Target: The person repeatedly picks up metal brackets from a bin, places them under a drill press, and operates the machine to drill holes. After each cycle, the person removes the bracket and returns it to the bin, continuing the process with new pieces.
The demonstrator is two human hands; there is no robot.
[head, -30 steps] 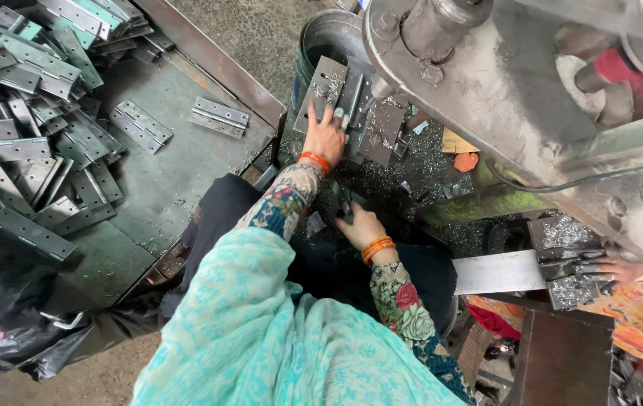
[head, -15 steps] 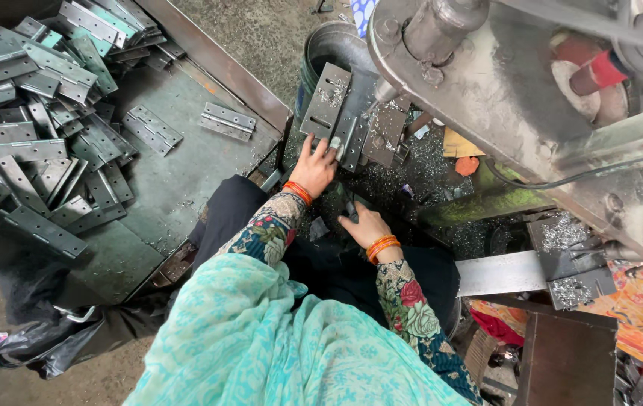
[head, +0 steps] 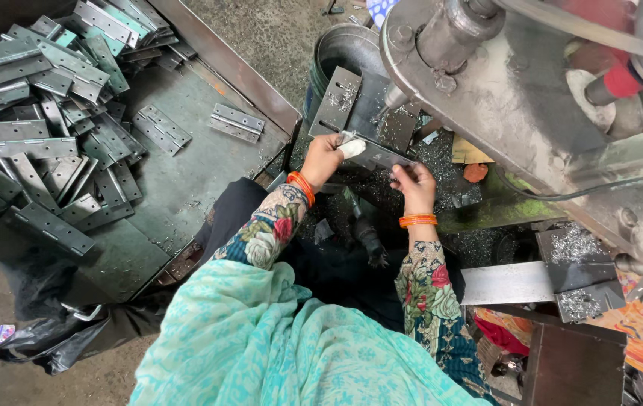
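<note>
Both hands hold one metal hinge (head: pixel 381 156) under the drill tip (head: pixel 395 96): left hand (head: pixel 323 158) and right hand (head: pixel 410 180) grip its ends. Next, I think, keep it steady.

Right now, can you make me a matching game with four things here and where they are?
Things:
1. Pile of hinges
2. Left hand
3. Right hand
4. Black plastic bag

Places:
A. on the floor, bottom left
B. in the metal tray, upper left
C. gripping the near end of the metal strip
D. holding a white rag on the strip

Pairs: 1-B, 2-D, 3-C, 4-A
</note>
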